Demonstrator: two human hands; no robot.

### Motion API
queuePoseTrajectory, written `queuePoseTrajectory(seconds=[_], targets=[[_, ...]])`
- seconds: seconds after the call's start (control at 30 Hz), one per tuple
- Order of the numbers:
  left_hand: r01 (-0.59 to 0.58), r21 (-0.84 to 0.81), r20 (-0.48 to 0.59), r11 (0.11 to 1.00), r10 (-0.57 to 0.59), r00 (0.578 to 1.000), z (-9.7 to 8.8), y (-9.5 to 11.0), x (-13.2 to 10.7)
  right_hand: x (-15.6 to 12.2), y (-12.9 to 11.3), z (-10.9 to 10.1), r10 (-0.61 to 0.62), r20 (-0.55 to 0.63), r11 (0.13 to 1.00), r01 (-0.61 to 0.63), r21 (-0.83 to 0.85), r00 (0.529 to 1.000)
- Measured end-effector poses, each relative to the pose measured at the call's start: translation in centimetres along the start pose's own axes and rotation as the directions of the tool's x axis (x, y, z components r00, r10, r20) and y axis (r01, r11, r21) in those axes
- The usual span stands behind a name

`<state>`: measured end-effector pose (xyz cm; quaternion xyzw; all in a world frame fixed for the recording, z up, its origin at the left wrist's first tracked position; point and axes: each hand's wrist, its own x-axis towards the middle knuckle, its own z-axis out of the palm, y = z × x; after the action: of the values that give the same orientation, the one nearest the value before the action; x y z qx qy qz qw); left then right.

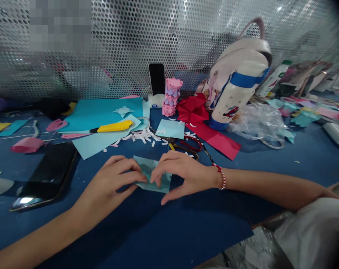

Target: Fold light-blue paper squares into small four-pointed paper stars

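From where I stand, the left hand (pixel 113 179) has its fingertips on the left side of a small light blue paper (pixel 147 166) lying low over the dark blue table (pixel 208 224); the thumb's tip is tucked behind the fingers, so I cannot tell whether it pinches. The right hand (pixel 186 170) has its thumb spread away from the fingers, whose bent tips rest on the same paper and cover much of its middle. A beaded bracelet (pixel 223 178) circles that wrist, and the left forearm runs out of view.

Just past the hands lie white paper scraps (pixel 143 136), a pale blue square (pixel 172 129) and red-handled scissors (pixel 197 144), their blades partly covered. A yellow cutter (pixel 115 126) rests on blue sheets (pixel 93 110), while a dark phone (pixel 53 164) lies beyond the left hand. Farther off stand a pink and purple paper column (pixel 171 98) and a white bottle (pixel 236 93), the latter blocking part of a pale backpack (pixel 228 48). A clear plastic bag (pixel 255 119) sits beside it, its contents hard to make out
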<state>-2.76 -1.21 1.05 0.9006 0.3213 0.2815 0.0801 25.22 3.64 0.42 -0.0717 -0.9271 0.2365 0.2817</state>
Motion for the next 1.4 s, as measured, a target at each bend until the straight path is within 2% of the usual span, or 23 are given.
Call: queuePoseTrajectory(seconds=[0.07, 0.13, 0.27, 0.37, 0.47, 0.63, 0.83, 1.03, 1.2, 1.4], targets=[[-0.026, -0.02, -0.012, 0.999, 0.026, 1.0, -0.2, 0.2, -0.3, -0.1, 0.0, -0.2, -0.043, 0.081, 0.99, 0.054, -0.132, 0.996], [-0.048, -0.038, -0.013, 0.998, 0.047, 0.999, -0.4, 0.2, -0.6, -0.2, 0.3, -0.3, -0.105, 0.112, 0.955, 0.131, -0.266, 0.988], [-0.094, -0.082, 0.001, 0.992, 0.095, 0.995, -0.7, 0.3, -1.2, -0.4, 1.0, -0.6, -0.299, 0.123, 0.821, 0.321, -0.473, 0.946], [-0.136, -0.116, 0.015, 0.984, 0.138, 0.99, -0.9, 0.3, -1.3, -0.5, 1.2, -0.6, -0.437, 0.098, 0.725, 0.415, -0.549, 0.894], [-0.153, -0.121, 0.031, 0.981, 0.158, 0.987, -0.8, 0.1, -1.3, -0.6, 0.9, -0.7, -0.535, 0.04, 0.669, 0.452, -0.59, 0.844], [-0.137, -0.057, 0.071, 0.989, 0.141, 0.987, -0.3, -0.4, -1.7, -0.6, 1.2, -1.0, -0.55, 0.105, 0.61, 0.485, -0.627, 0.828], [-0.178, 0.074, 0.089, 0.981, 0.171, 0.981, 0.3, -0.3, -3.0, -0.6, 2.0, -1.4, -0.51, 0.143, 0.637, 0.484, -0.6, 0.848], [-0.205, 0.167, 0.039, 0.964, 0.201, 0.979, 0.8, 0.1, -4.2, -0.4, 1.7, -0.9, -0.515, 0.123, 0.671, 0.488, -0.557, 0.848], [-0.107, 0.135, -0.015, 0.985, 0.11, 0.994, 0.7, 0.4, -3.8, -0.5, 1.6, -0.1, -0.45, 0.139, 0.733, 0.454, -0.507, 0.882], [0.044, 0.109, -0.044, 0.993, -0.039, 0.998, 0.1, 0.4, -3.0, -0.5, 1.8, 0.1, -0.305, 0.049, 0.865, 0.298, -0.404, 0.951]])
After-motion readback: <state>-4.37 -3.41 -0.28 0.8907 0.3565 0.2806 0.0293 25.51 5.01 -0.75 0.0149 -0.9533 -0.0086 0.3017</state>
